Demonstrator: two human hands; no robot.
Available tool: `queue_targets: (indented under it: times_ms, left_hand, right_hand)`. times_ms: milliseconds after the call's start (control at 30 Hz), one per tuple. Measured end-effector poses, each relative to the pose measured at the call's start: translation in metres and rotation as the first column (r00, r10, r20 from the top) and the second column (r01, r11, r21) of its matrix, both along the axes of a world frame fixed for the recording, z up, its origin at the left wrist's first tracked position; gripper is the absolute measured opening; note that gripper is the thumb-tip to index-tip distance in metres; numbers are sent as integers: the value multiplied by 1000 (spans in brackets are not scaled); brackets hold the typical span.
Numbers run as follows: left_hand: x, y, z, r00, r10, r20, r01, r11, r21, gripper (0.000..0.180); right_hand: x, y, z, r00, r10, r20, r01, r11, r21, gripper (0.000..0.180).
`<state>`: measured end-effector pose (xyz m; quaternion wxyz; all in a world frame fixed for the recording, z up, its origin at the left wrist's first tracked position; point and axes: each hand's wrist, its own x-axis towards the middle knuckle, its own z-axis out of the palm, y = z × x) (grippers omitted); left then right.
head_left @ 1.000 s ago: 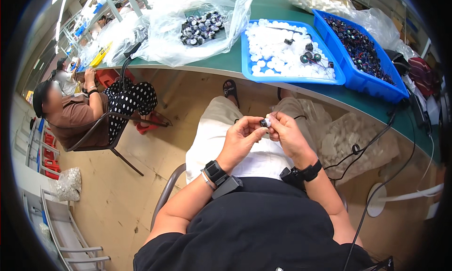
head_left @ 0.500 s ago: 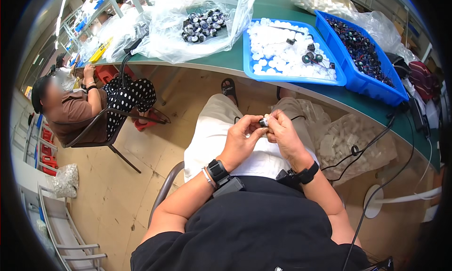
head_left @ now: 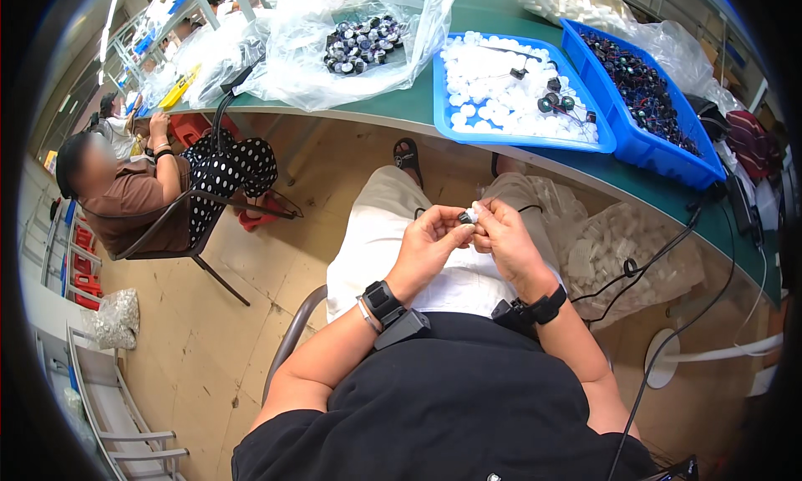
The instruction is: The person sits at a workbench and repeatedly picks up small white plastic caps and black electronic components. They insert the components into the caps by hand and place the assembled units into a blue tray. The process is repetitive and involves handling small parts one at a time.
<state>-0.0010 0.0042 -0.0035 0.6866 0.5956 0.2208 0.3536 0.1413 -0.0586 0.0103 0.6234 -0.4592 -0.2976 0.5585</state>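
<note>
Above my lap, my left hand (head_left: pixel 424 245) pinches a small black part (head_left: pixel 464 219) between thumb and fingertips. My right hand (head_left: pixel 508 243) meets it, its thumb and forefinger closed on a small white cap (head_left: pixel 474 215) touching the black part. The fingers hide much of both pieces, so I cannot tell how far the cap sits on it. Ahead on the table, a blue tray (head_left: pixel 522 140) bears many loose white caps (head_left: pixel 476 76) and several black parts with thin wires (head_left: pixel 553 103). To its right stands a deeper blue bin (head_left: pixel 668 165) full of wired black parts (head_left: pixel 639 84).
A clear plastic bag (head_left: pixel 288 72) on the green table (head_left: pixel 380 105) holds a pile of black-and-white pieces (head_left: pixel 361 45). A person (head_left: pixel 138 189) sits at the left. Black cables (head_left: pixel 632 268) hang at the right, by a bag of white pieces (head_left: pixel 622 251) on the floor.
The small pieces have turned slightly between my fingertips, and more of the white cap shows. My hands have otherwise stayed in nearly the same place.
</note>
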Motion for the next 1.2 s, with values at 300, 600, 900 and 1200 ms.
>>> queue_targets:
  times_ms: [300, 600, 900, 1200]
  left_hand:
    - [1, 0, 2, 989, 76, -123, -53, 982, 179, 22]
    - [-1, 2, 1, 998, -23, -65, 27, 998, 50, 21]
    - [-4, 12, -1, 976, -78, 203, 175, 834, -524, 24]
    - [-7, 6, 10, 960, -182, 212, 279, 685, -673, 30]
  right_hand:
    - [1, 4, -9, 984, -24, 174, 11, 997, 73, 15]
    - [9, 5, -16, 984, 56, 168, -68, 996, 62, 19]
    - [9, 3, -9, 989, -20, 149, 7, 996, 87, 34]
    - [-4, -5, 9, 575, -215, 789, -66, 950, 307, 33]
